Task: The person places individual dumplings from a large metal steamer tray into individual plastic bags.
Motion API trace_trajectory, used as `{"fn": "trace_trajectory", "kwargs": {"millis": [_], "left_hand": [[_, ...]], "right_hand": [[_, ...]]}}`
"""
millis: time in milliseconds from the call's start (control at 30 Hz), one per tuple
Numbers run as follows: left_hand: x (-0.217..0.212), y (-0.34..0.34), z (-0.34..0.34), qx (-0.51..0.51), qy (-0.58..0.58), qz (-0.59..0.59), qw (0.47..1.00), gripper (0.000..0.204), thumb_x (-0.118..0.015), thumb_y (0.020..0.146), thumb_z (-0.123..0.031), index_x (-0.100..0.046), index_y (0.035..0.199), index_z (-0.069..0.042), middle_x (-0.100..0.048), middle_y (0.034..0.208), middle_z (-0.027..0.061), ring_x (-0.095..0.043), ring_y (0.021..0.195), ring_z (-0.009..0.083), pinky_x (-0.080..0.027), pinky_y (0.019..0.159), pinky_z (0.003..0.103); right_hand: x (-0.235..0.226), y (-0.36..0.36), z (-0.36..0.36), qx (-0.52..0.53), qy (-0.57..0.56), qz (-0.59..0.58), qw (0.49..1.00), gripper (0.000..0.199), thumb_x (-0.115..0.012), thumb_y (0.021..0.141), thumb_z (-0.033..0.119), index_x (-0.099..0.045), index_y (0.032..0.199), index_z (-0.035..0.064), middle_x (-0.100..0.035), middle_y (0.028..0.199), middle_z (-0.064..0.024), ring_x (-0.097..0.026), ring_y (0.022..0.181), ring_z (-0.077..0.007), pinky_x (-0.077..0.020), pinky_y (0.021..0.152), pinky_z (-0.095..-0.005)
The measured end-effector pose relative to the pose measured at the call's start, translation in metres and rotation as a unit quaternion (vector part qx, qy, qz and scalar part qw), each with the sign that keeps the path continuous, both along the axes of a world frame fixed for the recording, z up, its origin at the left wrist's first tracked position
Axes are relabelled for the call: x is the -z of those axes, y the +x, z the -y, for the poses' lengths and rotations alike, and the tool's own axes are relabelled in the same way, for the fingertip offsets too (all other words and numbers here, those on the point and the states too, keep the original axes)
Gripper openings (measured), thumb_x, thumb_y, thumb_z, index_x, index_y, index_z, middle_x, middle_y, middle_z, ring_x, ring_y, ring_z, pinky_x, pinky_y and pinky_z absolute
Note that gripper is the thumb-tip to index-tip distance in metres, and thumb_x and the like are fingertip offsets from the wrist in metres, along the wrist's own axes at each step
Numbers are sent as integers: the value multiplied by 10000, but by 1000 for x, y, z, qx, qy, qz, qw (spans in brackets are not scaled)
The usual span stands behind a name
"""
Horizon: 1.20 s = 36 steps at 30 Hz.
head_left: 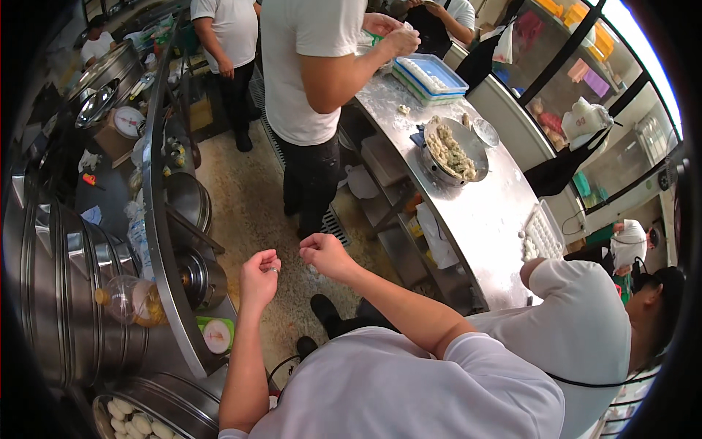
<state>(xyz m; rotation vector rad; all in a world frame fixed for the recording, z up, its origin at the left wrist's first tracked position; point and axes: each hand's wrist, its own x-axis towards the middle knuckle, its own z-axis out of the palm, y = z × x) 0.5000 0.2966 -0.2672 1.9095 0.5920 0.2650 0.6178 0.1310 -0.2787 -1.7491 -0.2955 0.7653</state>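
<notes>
My left hand is raised over the aisle with its fingers curled in, a ring on one finger; I see nothing in it. Close to its right, apart from it, my right hand is closed with fingertips pinched together; whatever they may hold is hidden or too small to name. Both hands hover in mid-air above the worn floor, touching no surface. Nearest on the left is the metal rail of a work counter; on the right stands a steel table.
A metal bowl of filling and a blue-rimmed tray of white pieces sit on the table. Co-workers stand ahead and close at my right. Stacked steamers, an oil bottle and a small scale are left.
</notes>
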Motion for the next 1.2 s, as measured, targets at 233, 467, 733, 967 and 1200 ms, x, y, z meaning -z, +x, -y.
{"fn": "trace_trajectory", "kwargs": {"millis": [233,467,733,967,1200], "left_hand": [[-1,12,7,5,-4,5,1000,262,-716,924,-67,-696,1164,35,-747,1009,108,-692,878,157,-557,810,304],[15,23,7,4,-9,0,1000,265,-722,921,-72,-697,1162,35,-749,1006,113,-692,882,157,-555,811,304],[29,36,12,5,-27,1,1000,262,-718,919,-67,-700,1162,30,-753,1013,121,-702,908,167,-556,826,302],[46,50,22,6,-47,2,999,265,-707,911,-48,-699,1166,26,-757,1025,129,-712,909,175,-560,835,313],[89,79,48,62,-58,-63,994,297,-618,861,-57,-717,1131,17,-772,981,134,-741,929,227,-564,828,332]], "right_hand": [[10,18,8,30,14,11,999,268,-689,896,143,-701,1087,-44,-736,884,-101,-692,767,-164,-550,678,-320],[28,41,24,33,-16,0,999,270,-665,913,122,-685,1107,-65,-704,870,-80,-651,776,-141,-535,712,-316],[45,59,28,37,-32,16,999,260,-679,910,142,-703,1086,-47,-739,910,-132,-700,825,-197,-549,731,-355],[79,60,35,63,-57,25,996,254,-692,900,146,-703,1067,-45,-736,880,-120,-694,751,-186,-553,709,-345],[121,71,40,113,-39,-27,992,249,-701,893,139,-700,1066,-40,-721,867,-111,-677,717,-185,-552,659,-340]]}}
